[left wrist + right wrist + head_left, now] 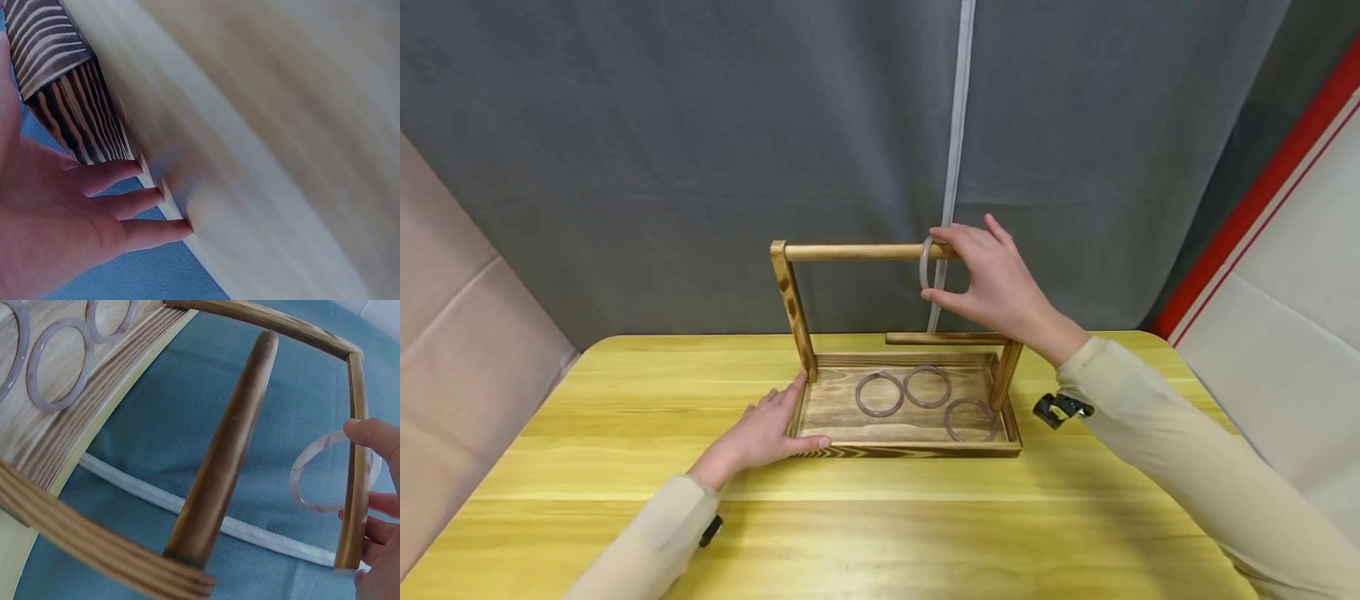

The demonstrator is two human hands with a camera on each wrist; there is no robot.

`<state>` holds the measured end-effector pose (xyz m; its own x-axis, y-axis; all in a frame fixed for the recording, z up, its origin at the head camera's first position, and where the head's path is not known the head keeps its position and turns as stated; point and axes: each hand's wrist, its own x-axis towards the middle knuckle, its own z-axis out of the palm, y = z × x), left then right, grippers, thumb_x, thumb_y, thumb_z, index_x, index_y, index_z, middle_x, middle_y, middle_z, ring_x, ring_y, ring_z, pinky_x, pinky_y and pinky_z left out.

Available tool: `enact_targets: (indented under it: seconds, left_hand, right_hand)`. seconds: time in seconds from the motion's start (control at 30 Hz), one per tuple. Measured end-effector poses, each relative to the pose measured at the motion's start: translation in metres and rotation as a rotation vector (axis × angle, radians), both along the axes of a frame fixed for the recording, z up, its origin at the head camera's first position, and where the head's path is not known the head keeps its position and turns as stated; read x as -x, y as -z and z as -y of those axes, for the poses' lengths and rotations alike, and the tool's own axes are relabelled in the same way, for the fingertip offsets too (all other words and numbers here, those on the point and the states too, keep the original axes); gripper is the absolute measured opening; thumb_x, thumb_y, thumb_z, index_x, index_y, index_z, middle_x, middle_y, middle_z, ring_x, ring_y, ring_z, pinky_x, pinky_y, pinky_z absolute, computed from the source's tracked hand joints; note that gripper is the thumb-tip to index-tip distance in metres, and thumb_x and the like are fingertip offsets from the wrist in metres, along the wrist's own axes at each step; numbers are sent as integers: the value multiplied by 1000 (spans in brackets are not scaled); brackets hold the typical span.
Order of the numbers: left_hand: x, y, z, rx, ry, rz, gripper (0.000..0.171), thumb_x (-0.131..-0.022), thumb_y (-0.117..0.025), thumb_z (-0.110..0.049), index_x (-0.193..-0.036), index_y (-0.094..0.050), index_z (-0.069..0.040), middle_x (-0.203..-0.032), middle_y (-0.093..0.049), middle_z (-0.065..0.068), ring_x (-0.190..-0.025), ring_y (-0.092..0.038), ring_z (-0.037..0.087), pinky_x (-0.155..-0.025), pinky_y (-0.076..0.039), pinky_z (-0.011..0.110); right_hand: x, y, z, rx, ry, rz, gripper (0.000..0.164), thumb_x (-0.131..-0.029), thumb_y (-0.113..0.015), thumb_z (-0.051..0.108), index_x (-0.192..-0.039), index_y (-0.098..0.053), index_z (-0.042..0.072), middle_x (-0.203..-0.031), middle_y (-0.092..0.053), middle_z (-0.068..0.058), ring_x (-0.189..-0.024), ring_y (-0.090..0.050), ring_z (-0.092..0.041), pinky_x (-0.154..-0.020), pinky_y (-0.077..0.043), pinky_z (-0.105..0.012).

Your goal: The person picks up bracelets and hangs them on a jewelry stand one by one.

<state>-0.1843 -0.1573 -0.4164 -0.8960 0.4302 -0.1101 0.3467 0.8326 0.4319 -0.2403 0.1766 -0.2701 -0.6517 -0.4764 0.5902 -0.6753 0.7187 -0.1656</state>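
My right hand (1000,279) pinches a pale translucent bangle (924,265) between thumb and fingertips, well above the tray. In the head and right wrist views the bangle overlaps the rack's upper bar (357,487) close to its free end; I cannot tell whether the bar passes through it. Three similar bangles lie flat in the wooden tray (850,433) at the rack's base: one left (880,412), one in the middle (927,406), one near the right post (955,435). My left hand (763,433) rests at the tray's front left corner, thumb on the front rim, fingers extended along the side.
A left post (792,308) carries the upper bar. The shorter right post (1006,375) carries a lower bar (943,338) that points left. The rack stands on a yellow wooden table (880,533), with a grey curtain (662,167) behind it.
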Motion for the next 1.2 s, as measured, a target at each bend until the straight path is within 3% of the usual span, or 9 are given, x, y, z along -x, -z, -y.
enact_targets:
  seconds: [0.33,0.67,1.2]
  left_hand:
    - [0,6,0,6,-8,6,112,-83,-60,-67,-154,-3,-1,-152,-26,25,-135,-22,54,-102,-16,72]
    - [2,4,0,13,-7,-6,112,-83,-60,-66,-154,-4,0,-150,-29,27,-134,-23,55,-101,-18,72]
    - [1,7,1,1,-27,5,111,-84,-61,-65,-154,-4,0,-149,-31,29,-134,-23,55,-101,-18,73]
  right_hand:
    - [-1,-1,20,-23,1,31,72,-79,-81,34,-134,-52,-2,-126,-60,-15,-117,-55,-29,-116,-9,-41]
    - [3,-6,41,-67,7,48,72,-81,-79,38,-136,-52,0,-129,-59,-12,-119,-54,-25,-116,-8,-39]
    - [9,-7,81,-75,-48,68,71,-82,-77,40,-137,-52,1,-131,-59,-11,-122,-52,-23,-116,-7,-35]
